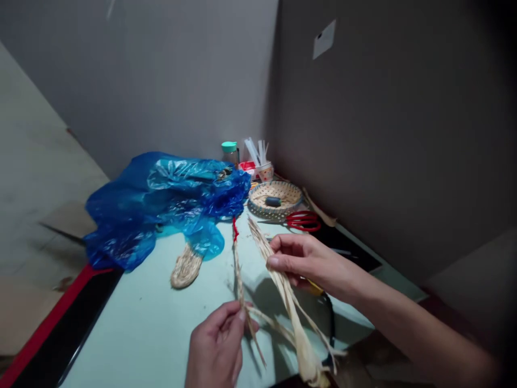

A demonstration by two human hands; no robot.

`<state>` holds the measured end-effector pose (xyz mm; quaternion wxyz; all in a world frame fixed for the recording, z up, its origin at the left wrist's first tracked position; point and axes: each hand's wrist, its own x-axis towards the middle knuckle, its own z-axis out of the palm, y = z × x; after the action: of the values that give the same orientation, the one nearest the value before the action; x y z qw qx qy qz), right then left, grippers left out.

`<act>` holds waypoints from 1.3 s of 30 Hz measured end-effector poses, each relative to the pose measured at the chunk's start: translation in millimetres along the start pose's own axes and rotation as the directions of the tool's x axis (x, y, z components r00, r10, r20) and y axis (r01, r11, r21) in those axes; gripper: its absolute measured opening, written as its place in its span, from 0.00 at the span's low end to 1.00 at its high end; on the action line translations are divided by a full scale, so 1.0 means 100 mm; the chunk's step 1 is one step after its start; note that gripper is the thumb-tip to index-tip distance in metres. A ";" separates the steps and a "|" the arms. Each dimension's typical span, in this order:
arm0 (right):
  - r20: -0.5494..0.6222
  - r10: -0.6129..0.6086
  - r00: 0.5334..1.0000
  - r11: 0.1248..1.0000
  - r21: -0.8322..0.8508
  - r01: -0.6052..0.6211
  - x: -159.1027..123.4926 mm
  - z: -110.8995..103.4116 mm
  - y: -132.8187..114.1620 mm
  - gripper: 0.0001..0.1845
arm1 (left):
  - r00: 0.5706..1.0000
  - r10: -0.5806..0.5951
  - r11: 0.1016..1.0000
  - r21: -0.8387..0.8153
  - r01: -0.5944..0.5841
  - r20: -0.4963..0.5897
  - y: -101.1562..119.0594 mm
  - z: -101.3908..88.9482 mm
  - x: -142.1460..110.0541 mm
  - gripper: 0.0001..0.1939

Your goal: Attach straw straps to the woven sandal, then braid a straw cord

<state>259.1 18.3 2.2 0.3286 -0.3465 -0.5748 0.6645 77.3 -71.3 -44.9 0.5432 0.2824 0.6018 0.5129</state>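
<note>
My left hand (220, 342), low in the middle, pinches a thin straw-coloured braid (238, 269). Red string (235, 229) is tied around the braid's far end, and loose strands splay out below my fingers. To the right, my right hand (294, 258) grips a bundle of pale dried husk strips (283, 285) between thumb and fingers. The bundle's wider, lighter end hangs toward the table's near edge. One strand runs from beside my left hand across to the bundle. A coiled oval woven piece (186, 268) lies left of the braid, partly under blue plastic.
A crumpled blue plastic bag (161, 205) covers the table's left back. Behind are a green-lidded jar (230, 152), a cup of white sticks (265, 171), a round woven basket (258, 207) holding a dark spool (273, 201), and red-handled scissors (302, 221). Grey walls meet behind the table (133, 328).
</note>
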 end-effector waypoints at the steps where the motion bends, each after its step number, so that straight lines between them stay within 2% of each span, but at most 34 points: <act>1: 0.022 0.021 1.000 1.000 0.001 -0.021 0.00 0.07 0.04 0.17 | 1.000 -0.003 1.000 0.002 0.003 0.013 0.02 0.01 -0.02 0.19; 4: 0.074 0.068 0.995 0.998 -0.024 -0.066 -0.01 0.19 0.11 0.17 | 0.999 0.031 1.000 0.001 -0.031 0.038 0.06 0.01 -0.02 0.19; 8: 0.125 0.093 0.988 0.994 -0.063 -0.085 -0.01 0.23 0.20 0.16 | 0.990 0.064 0.997 0.029 -0.068 0.123 0.03 -0.06 0.05 0.27; 11: 0.115 0.047 0.992 0.976 -0.218 -0.021 0.01 0.23 0.27 0.13 | 0.976 0.027 0.996 0.072 -0.043 0.216 0.02 -0.10 0.07 0.18; 13: 0.079 -0.012 0.997 0.926 -0.375 0.041 0.02 0.24 0.30 0.11 | 0.972 0.019 0.997 0.067 -0.036 0.234 0.04 -0.11 0.06 0.13; 15: 0.050 -0.060 0.997 0.862 -0.501 0.077 0.03 0.27 0.32 0.10 | 0.973 0.036 0.997 0.053 -0.050 0.227 0.07 -0.10 0.04 0.12; 17: 0.048 -0.075 0.996 0.833 -0.546 0.089 0.03 0.30 0.33 0.09 | 0.973 0.043 0.996 0.061 -0.059 0.228 0.07 -0.10 0.03 0.13; 19: 0.063 -0.066 0.996 0.861 -0.501 0.088 0.04 0.33 0.34 0.09 | 0.974 0.040 0.996 0.068 -0.057 0.224 0.04 -0.10 0.04 0.13; 23: 0.105 -0.010 0.994 0.955 -0.293 0.041 0.06 0.33 0.32 0.11 | 0.979 0.046 0.998 0.038 -0.055 0.200 -0.02 -0.11 0.07 0.12; 26: 0.104 0.034 0.994 0.974 -0.226 -0.009 0.04 0.29 0.26 0.11 | 0.983 0.040 0.998 0.042 -0.048 0.181 0.00 -0.10 0.05 0.13; 32: 0.040 -0.001 0.999 0.920 -0.391 0.016 -0.03 0.18 0.24 0.05 | 0.991 0.036 0.998 0.036 -0.041 0.126 0.06 -0.07 0.00 0.12; 39: -0.027 -0.073 0.997 0.904 -0.424 0.055 -0.15 0.06 0.10 0.08 | 0.988 0.045 0.998 0.039 -0.051 0.145 0.03 -0.10 0.03 0.13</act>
<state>262.1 1.7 -6.2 0.2794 -0.4042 -0.7092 0.5056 66.7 -70.9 -44.5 0.5666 0.3444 0.5648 0.4913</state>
